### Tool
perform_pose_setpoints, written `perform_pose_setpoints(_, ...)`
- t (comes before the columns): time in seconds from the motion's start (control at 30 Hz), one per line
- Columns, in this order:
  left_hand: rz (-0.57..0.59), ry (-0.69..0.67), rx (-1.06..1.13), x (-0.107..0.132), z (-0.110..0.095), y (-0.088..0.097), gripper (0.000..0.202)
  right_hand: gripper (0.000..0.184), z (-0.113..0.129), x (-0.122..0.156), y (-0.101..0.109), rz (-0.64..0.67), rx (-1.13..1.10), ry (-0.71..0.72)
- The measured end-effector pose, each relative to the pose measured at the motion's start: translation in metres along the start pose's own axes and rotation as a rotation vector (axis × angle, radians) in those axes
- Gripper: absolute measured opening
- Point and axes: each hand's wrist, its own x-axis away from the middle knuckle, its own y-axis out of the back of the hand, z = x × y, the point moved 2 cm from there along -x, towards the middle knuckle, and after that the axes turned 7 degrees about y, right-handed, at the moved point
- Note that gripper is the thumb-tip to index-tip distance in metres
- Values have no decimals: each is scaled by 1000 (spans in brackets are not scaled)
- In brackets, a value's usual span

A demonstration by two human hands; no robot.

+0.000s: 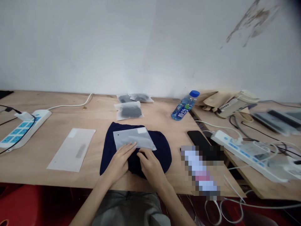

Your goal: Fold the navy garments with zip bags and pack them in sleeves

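Observation:
A navy blue cloth lies spread on the table in front of me, possibly a garment; its kind does not show clearly. On top of it rests a frosted plastic bag with a white label and a small dark hole. My left hand lies with its fingers stretched out over the bag's near edge. Just right of it, my right hand has its fingers curled in at the dark cloth below the bag's edge. Its fingertips are partly hidden. Another frosted bag, flat, lies to the left.
Several filled frosted bags lie at the back. A blue-capped bottle leans behind on the right. Phones lie right of the cloth. Power strips with cables flank both sides. A paper cup lies on the right table.

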Motion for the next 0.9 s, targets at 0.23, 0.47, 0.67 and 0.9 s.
perform_pose_setpoints(0.23, 27, 56, 97, -2, 2, 10, 74, 40, -15, -6, -12, 14, 30, 140)
perform_pose_setpoints(0.47, -4, 219, 150, -3, -10, 18, 59, 39, 15, 8, 15, 101, 145, 75)
perform_pose_setpoints(0.67, 44, 170, -6, -6, -30, 36, 48, 35, 20, 33, 20, 5, 145, -70)
perform_pose_setpoints(0.9, 71, 145, -287, -37, -27, 5, 31, 39, 12, 41, 5, 95, 175, -159)
